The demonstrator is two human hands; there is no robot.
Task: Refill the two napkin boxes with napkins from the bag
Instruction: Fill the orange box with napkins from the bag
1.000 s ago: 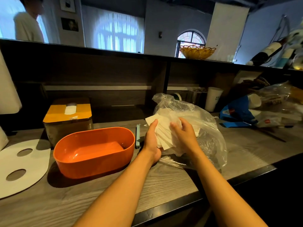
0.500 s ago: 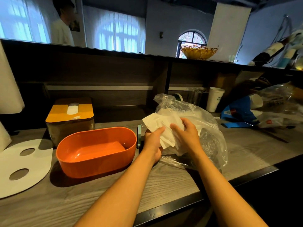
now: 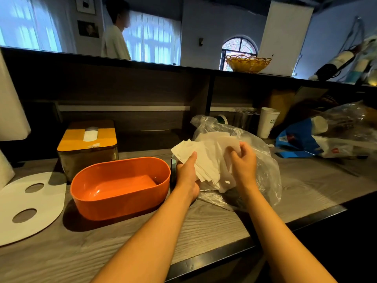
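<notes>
**Both hands on the napkin stack at the bag**

Left hand (image 3: 186, 174) grips a fanned stack of white napkins (image 3: 204, 160) from below, thumb on top. Right hand (image 3: 243, 162) pinches the stack's far right edge, fingers curled. Stack sits at the mouth of a clear plastic bag (image 3: 265, 166) lying on the grey wooden counter (image 3: 204, 227). Orange tub (image 3: 120, 188), lidless, stands just left of the left hand, nothing visible inside. Behind it, far left, a box with a yellow lid (image 3: 86, 148), one napkin showing through the slot. White paper cup (image 3: 267, 122) far right of the bag. A person in white (image 3: 114, 43) stands beyond the counter.
</notes>
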